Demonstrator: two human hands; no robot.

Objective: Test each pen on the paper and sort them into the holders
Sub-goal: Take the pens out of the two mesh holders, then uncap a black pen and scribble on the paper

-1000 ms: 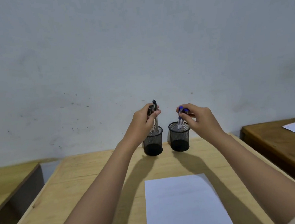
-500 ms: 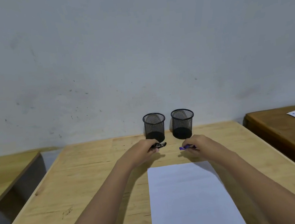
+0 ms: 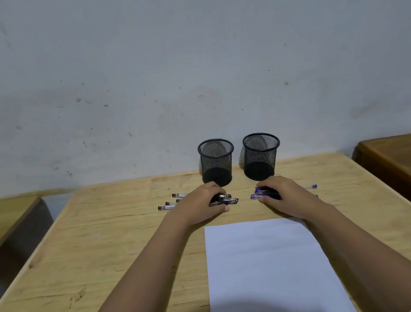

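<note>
Two black mesh holders stand at the desk's far edge, the left holder (image 3: 216, 160) and the right holder (image 3: 261, 154), both looking empty. My left hand (image 3: 201, 203) lies palm down over a bunch of black-capped pens (image 3: 224, 200) on the desk, their ends sticking out on both sides. Over a bunch of blue-capped pens (image 3: 262, 193) rests my right hand (image 3: 283, 196), fingers curled around them. A white sheet of paper (image 3: 266, 270) lies in front of both hands.
The wooden desk (image 3: 103, 252) meets a grey wall at the back. Another darker desk (image 3: 398, 158) stands to the right and a lower one (image 3: 3, 213) to the left, each across a gap.
Both hands lifted the pens out of the holders, brought them down and laid them on the desk in front of the holders. The pens now spread out flat beneath the hands.
</note>
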